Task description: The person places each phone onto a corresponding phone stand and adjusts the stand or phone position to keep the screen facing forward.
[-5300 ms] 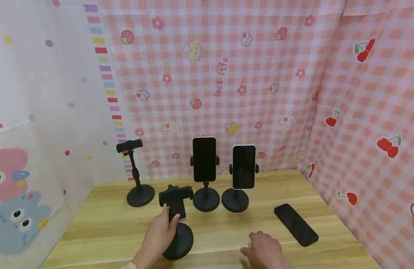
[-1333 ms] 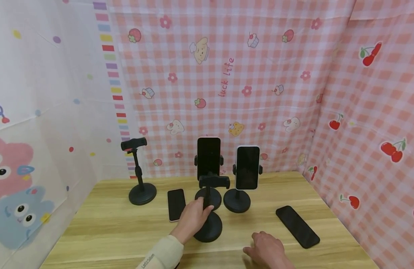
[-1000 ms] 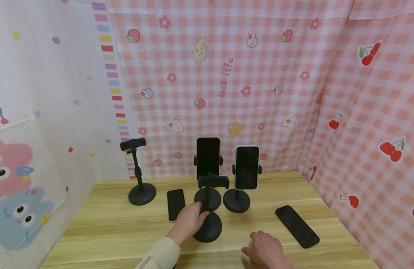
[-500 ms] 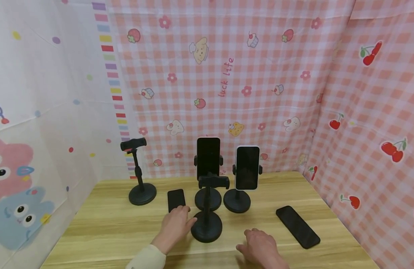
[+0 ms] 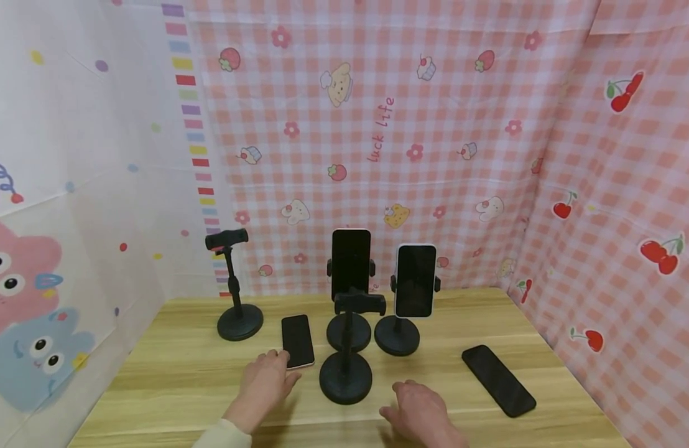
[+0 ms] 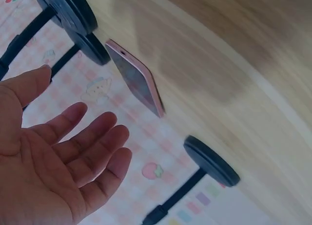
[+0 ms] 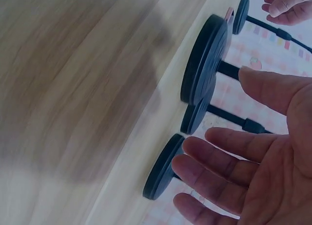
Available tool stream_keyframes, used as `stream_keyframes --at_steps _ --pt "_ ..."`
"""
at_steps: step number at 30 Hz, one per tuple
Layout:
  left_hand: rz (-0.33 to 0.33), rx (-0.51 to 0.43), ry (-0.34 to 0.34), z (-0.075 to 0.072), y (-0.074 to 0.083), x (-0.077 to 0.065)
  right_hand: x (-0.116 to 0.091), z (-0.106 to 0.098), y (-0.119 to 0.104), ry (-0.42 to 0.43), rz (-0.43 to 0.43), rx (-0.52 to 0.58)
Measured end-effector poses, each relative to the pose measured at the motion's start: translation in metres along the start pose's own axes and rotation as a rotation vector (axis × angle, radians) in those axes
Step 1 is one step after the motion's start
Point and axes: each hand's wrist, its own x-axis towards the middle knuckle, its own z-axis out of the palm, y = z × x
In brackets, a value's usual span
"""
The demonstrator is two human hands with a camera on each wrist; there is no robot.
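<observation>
My left hand (image 5: 263,386) hovers near the lower left corner of a phone (image 5: 297,341) that lies face up on the table. Its fingers are relaxed, and the left wrist view shows the palm holding nothing. A black phone stand (image 5: 346,378) without a phone stands upright just right of that hand, its clamp overlapping a stand behind. To the right of its base is my right hand (image 5: 418,412). In the right wrist view its fingers (image 7: 214,186) are spread loosely around nothing.
Behind, two stands hold upright phones, a black-faced phone (image 5: 351,264) and a white-edged phone (image 5: 416,280). Another stand (image 5: 239,322) without a phone is at the back left. A black phone (image 5: 498,381) lies at the right of the wooden table (image 5: 171,386). Patterned cloth (image 5: 311,112) hangs behind.
My left hand carried the phone stand rightward to the middle, let go of it, and drew back left toward the lying phone. My right hand shifted slightly left.
</observation>
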Motion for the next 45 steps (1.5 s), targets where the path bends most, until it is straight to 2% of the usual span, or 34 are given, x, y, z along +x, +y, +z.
stream_keyframes --at_steps 7,10,19,27,30,36,45 --pt "-0.054 0.015 -0.074 -0.008 -0.021 -0.013 0.006 0.005 -0.02 -0.001 0.002 0.049" --pt "-0.078 0.013 -0.1 -0.012 -0.028 -0.017 0.008 0.008 -0.029 0.01 -0.028 0.049" --pt "-0.126 0.016 -0.113 -0.019 -0.046 -0.029 0.016 0.016 -0.053 0.12 -0.151 0.049" --pt "-0.178 -0.006 -0.136 -0.022 -0.058 -0.038 0.027 0.019 -0.081 0.2 -0.219 -0.01" --pt "-0.188 -0.006 -0.146 -0.022 -0.062 -0.039 0.032 0.02 -0.093 0.217 -0.225 -0.02" --pt "-0.201 -0.027 -0.166 -0.021 -0.065 -0.041 0.045 0.024 -0.112 0.237 -0.182 -0.039" --pt "-0.254 -0.041 -0.247 -0.022 -0.072 -0.044 0.071 0.034 -0.137 0.346 -0.144 -0.004"
